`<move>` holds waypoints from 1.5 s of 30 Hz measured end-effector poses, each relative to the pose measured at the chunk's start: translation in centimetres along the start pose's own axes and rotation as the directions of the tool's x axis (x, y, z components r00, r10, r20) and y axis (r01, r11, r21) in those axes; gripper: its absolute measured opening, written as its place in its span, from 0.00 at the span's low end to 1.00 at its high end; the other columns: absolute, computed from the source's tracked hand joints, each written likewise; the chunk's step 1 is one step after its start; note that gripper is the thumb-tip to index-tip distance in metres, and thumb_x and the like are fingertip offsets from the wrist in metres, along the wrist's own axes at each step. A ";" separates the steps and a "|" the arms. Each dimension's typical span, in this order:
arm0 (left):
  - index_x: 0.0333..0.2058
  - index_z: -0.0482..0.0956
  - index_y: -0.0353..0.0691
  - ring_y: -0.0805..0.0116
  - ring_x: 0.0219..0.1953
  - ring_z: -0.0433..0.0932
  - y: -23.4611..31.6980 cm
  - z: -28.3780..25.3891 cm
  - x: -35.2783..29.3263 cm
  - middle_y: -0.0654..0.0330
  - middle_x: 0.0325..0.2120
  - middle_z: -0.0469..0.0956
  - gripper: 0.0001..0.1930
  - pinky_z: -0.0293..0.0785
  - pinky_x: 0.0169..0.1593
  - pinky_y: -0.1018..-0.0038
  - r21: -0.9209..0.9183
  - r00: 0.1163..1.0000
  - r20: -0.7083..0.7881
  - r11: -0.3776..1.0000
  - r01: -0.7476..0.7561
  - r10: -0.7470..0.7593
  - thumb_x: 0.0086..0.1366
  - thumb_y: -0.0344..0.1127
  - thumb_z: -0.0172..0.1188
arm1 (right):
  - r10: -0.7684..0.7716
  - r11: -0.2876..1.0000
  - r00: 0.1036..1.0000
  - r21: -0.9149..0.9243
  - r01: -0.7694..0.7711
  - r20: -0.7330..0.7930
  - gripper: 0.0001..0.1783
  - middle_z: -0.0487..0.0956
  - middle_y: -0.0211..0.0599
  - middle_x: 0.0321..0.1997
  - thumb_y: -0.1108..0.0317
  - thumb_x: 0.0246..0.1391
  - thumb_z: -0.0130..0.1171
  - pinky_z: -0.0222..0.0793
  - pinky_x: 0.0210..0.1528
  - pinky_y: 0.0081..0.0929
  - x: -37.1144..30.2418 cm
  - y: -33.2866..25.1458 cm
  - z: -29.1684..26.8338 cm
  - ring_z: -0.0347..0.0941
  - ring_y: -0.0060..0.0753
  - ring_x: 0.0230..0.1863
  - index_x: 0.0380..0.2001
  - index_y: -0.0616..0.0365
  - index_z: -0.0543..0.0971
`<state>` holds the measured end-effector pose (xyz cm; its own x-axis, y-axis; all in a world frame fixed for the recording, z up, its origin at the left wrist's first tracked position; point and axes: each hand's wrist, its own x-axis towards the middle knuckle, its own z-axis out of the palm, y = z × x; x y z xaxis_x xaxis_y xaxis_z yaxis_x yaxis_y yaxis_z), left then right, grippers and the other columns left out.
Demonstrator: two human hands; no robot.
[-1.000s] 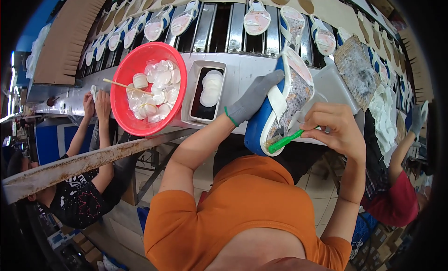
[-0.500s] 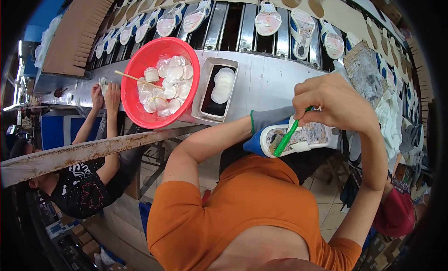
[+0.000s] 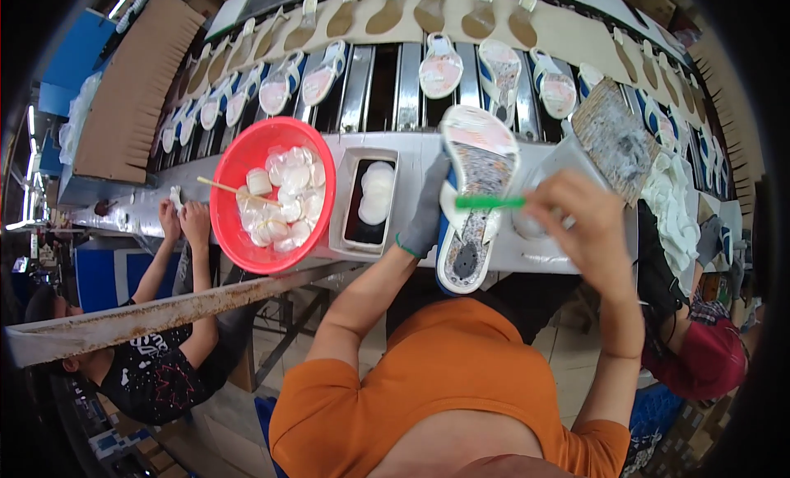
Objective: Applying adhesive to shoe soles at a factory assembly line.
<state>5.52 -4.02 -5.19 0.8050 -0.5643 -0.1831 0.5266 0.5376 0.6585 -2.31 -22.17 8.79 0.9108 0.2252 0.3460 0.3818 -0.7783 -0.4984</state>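
Observation:
My left hand (image 3: 425, 212), in a grey glove with a green cuff edge, grips an unfinished sandal (image 3: 471, 163) by its left side. The sandal stands lengthwise over the bench edge, its speckled underside toward me, with white rims and blue at the side. My bare right hand (image 3: 578, 223) pinches a green-handled brush (image 3: 492, 202) lying across the sandal's middle; its bristles are not clear. Beneath that hand sits a pale shallow container (image 3: 527, 227), partly hidden.
A red basin (image 3: 219, 206) of white discs and an open box (image 3: 336, 223) with more discs stand left. Beyond run metal rollers (image 3: 406, 91) bearing sandals and brown soles (image 3: 385, 17). A fibre-covered board (image 3: 605, 132) and white cloth (image 3: 676, 210) lie right. Another person's hands (image 3: 183, 221) work at left.
The sandal has come up from near my lap and turned from crosswise to lengthwise. The brush has gone from pointing down at one end to lying flat across the middle. The view has shifted.

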 end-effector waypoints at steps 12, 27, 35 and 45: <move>0.65 0.52 0.43 0.58 0.58 0.67 -1.3 -1.7 -1.9 0.54 0.60 0.62 0.40 0.66 0.60 0.59 0.105 0.899 -0.117 0.905 -0.411 0.422 0.64 0.67 0.40 | 0.311 0.949 0.856 0.188 -0.254 -0.413 0.06 0.76 0.37 0.24 0.71 0.49 0.65 0.64 0.24 0.25 0.2 0.7 1.1 0.72 0.33 0.22 0.27 0.62 0.79; 0.51 0.70 0.23 0.64 0.41 0.80 -0.1 -2.3 -2.4 0.49 0.43 0.78 0.46 0.77 0.45 0.70 0.318 0.967 0.191 0.921 -0.224 0.169 0.50 0.66 0.62 | 0.049 0.986 0.997 0.157 -0.059 0.065 0.09 0.76 0.35 0.25 0.66 0.46 0.66 0.65 0.26 0.29 1.4 1.2 -1.6 0.72 0.39 0.23 0.25 0.59 0.78; 0.53 0.70 0.27 0.68 0.43 0.78 0.4 -2.1 -1.7 0.53 0.44 0.77 0.38 0.75 0.46 0.72 0.399 0.985 0.140 0.904 -0.152 0.103 0.58 0.60 0.55 | 0.055 0.998 0.997 -0.031 -0.056 -0.046 0.06 0.79 0.35 0.25 0.70 0.45 0.67 0.67 0.27 0.27 1.8 2.1 -0.4 0.74 0.35 0.24 0.26 0.60 0.80; 0.60 0.62 0.36 0.65 0.51 0.73 6.3 -4.9 8.5 0.57 0.53 0.70 0.32 0.69 0.56 0.73 0.141 0.823 -0.320 0.882 -0.449 0.470 0.62 0.47 0.60 | 0.399 0.784 0.916 0.530 -0.322 -0.033 0.05 0.77 0.24 0.24 0.74 0.48 0.65 0.57 0.26 0.14 -0.7 5.1 -3.0 0.65 0.11 0.24 0.27 0.64 0.80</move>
<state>17.00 -2.31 -6.16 0.9971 -0.0111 -0.0748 0.0646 0.6395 0.7660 -1.51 -28.06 8.38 0.9818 -0.1234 0.1443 0.0890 -0.3725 -0.9238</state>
